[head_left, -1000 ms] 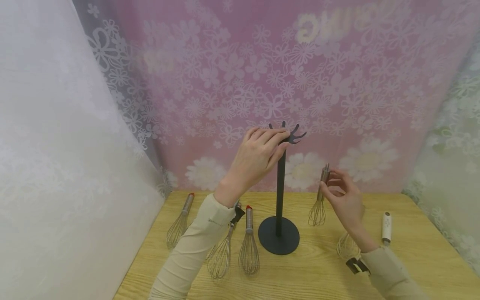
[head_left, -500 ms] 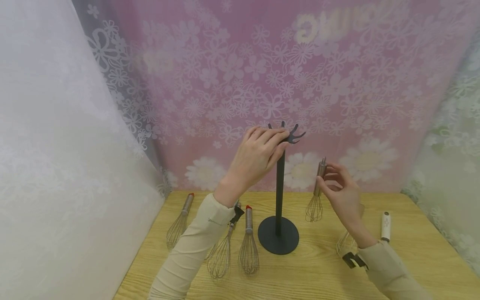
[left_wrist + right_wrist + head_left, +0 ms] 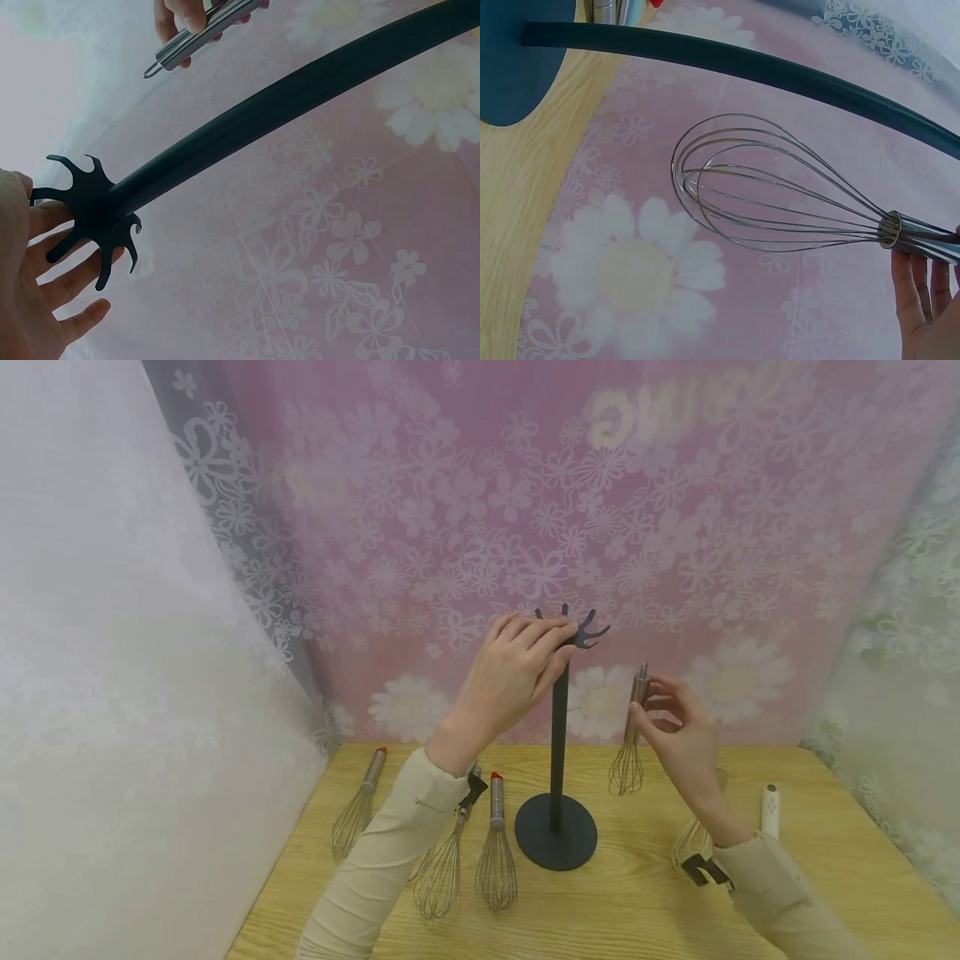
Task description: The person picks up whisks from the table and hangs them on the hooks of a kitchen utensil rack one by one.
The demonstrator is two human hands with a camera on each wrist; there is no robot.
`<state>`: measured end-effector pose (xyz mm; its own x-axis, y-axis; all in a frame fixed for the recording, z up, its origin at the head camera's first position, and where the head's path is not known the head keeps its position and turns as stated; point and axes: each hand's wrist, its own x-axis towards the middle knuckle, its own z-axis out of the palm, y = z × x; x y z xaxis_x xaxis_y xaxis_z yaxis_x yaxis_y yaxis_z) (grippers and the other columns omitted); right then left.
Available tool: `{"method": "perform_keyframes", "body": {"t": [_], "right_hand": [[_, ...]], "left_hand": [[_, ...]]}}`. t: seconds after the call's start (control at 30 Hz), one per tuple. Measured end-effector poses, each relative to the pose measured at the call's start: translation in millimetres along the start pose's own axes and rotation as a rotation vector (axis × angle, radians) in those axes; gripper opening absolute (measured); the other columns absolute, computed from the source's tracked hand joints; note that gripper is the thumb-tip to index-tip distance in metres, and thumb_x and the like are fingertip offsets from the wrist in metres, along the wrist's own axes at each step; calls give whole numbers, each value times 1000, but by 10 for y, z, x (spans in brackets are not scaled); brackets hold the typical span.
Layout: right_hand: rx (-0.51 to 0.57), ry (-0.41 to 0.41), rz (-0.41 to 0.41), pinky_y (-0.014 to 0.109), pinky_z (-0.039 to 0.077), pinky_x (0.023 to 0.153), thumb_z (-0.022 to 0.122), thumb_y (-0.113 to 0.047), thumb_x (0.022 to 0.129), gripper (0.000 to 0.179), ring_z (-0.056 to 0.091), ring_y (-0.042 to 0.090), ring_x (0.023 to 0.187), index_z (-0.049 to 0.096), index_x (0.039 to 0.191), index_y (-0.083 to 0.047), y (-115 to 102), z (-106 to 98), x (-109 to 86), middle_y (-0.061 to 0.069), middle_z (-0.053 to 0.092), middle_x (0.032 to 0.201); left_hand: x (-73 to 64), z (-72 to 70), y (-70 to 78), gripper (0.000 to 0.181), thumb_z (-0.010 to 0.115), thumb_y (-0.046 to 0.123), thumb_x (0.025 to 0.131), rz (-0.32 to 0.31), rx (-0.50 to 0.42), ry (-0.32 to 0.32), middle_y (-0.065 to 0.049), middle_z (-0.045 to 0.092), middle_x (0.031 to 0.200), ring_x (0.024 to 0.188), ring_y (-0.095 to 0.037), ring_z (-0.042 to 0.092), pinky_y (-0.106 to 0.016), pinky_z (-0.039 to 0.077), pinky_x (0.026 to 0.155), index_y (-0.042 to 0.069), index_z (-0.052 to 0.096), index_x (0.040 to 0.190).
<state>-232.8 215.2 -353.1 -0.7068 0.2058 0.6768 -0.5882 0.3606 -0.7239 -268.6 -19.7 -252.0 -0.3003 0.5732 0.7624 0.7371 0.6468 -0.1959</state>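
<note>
My left hand [image 3: 506,672] rests on the hooked top of a black utensil stand [image 3: 558,743]. In the left wrist view its fingers lie fairly straight against the hooked head [image 3: 91,208], spread beneath the prongs. To the right of the pole, my right hand [image 3: 686,731] pinches a small metal whisk [image 3: 637,697] by its steel handle. The whisk hangs above the table, wires down and nearly upright, apart from the stand. A wire loop tips the handle [image 3: 202,36]. The right wrist view shows the wire balloon whole, below the ferrule [image 3: 890,229].
Left of the round base [image 3: 528,839] lie a red-tipped whisk [image 3: 497,860], a whisk partly under the left sleeve [image 3: 437,881] and another red-tipped whisk [image 3: 360,810]. A pale whisk [image 3: 690,843], partly hidden by the right arm, and a white handle [image 3: 770,810] lie at right.
My right hand has lifted the small whisk a little and carried it slightly left, closer to the stand. The left hand stays in place on the stand's top.
</note>
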Motion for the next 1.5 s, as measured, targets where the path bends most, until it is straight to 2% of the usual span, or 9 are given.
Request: {"method": "perform_keyframes", "body": {"t": [0.1, 0.27, 0.63, 1.2, 1.5], "right_hand": [[9, 6, -23, 7, 52, 74, 70, 13, 87, 40, 62, -6, 86, 62, 126, 8, 0, 2, 35, -19, 61, 103], [-14, 4, -27, 7, 52, 74, 73, 10, 87, 45, 63, -6, 87, 64, 130, 1, 154, -6, 102, -20, 62, 105], [-28, -12, -37, 8, 52, 76, 72, 4, 90, 43, 63, -3, 90, 64, 131, -3, 15, 1, 212, -19, 62, 108], [40, -41, -66, 11, 54, 77, 69, 4, 91, 43, 64, 4, 90, 64, 133, -3, -167, 47, 315, -13, 63, 109], [25, -43, -99, 12, 54, 79, 68, 4, 92, 42, 64, 3, 91, 64, 133, -5, -217, 70, 369, -18, 63, 109]], "left_hand": [[-2, 0, 1, 34, 52, 31, 107, -3, -1, -4, -2, 67, 133, 119, -21, 62, -39, 37, 116, 14, 68, 132], [-10, -5, 2, 34, 52, 30, 107, -6, 0, -10, -2, 66, 134, 119, -21, 62, -40, 37, 115, 14, 67, 133], [-10, -8, -4, 34, 52, 30, 108, -5, -7, 4, -3, 67, 133, 118, -21, 63, -41, 38, 115, 13, 68, 132], [-16, -5, 3, 34, 52, 30, 108, -7, -5, -7, -3, 67, 133, 119, -21, 62, -42, 38, 115, 13, 67, 133], [-12, -5, 6, 34, 52, 30, 108, -5, -5, -7, -3, 67, 133, 119, -21, 62, -43, 38, 115, 13, 68, 133]]}}
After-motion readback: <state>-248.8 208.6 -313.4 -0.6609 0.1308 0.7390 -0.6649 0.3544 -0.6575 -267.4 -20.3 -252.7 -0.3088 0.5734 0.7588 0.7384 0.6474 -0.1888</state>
